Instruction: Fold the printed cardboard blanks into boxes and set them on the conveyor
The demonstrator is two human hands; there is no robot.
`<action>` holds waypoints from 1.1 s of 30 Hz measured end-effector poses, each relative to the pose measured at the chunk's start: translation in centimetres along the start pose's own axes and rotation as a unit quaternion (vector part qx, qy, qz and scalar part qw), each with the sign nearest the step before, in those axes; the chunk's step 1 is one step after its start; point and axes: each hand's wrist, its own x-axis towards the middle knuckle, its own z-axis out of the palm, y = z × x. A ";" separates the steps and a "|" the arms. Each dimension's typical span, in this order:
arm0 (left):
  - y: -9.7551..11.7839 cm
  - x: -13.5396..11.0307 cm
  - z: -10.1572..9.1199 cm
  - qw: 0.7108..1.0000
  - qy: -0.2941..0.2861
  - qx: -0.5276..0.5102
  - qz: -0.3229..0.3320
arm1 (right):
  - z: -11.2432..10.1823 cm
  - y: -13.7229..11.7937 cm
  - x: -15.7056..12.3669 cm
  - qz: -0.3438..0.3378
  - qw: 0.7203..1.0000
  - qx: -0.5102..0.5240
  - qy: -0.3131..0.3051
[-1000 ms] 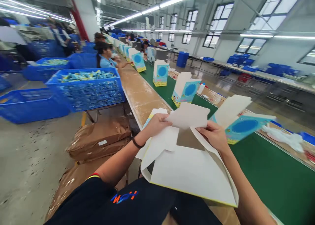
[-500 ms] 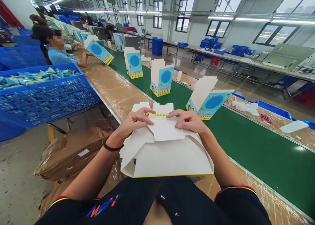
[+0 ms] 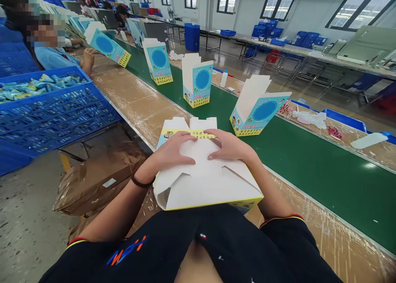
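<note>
Factory line, green conveyor belt (image 3: 312, 159) beside tan worktop (image 3: 130, 89). White-and-yellow card box (image 3: 210, 188) half-folded under left hand (image 3: 171, 151) and right hand (image 3: 230, 145), both spread, pressing flat, no pinch.

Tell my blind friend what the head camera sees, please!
A left hand and a right hand press white flaps on a cardboard box. More boxes stand on a green conveyor belt. A blue crate sits to the left.

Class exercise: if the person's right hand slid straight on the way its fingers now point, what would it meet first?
The right hand points left across the folded white carton flap it rests on, so it would most likely meet the left hand's fingers first, though depth is hard to judge here.
</note>
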 end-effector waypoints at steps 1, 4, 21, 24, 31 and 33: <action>-0.1 0.0 0.0 1.000 -0.004 0.001 -0.008 | 0.2 0.1 0.0 -0.004 1.000 0.024 0.010; -0.4 -0.3 -0.3 0.999 -0.001 -0.009 -0.032 | 0.6 0.8 -0.7 0.004 0.990 0.129 0.063; 2.4 1.6 -3.6 0.948 0.234 -0.208 0.051 | 0.2 -2.4 -2.5 -0.017 0.959 0.131 0.250; 0.4 2.1 -1.6 0.960 0.180 -0.212 0.027 | 1.0 -0.8 -2.3 0.010 0.977 0.105 0.186; -2.1 1.2 0.9 0.988 0.021 -0.146 -0.038 | 2.6 1.0 -2.2 0.047 0.996 0.073 0.025; -2.0 1.3 0.3 0.996 -0.027 -0.087 -0.001 | 2.3 0.7 -2.1 0.044 0.999 0.032 -0.003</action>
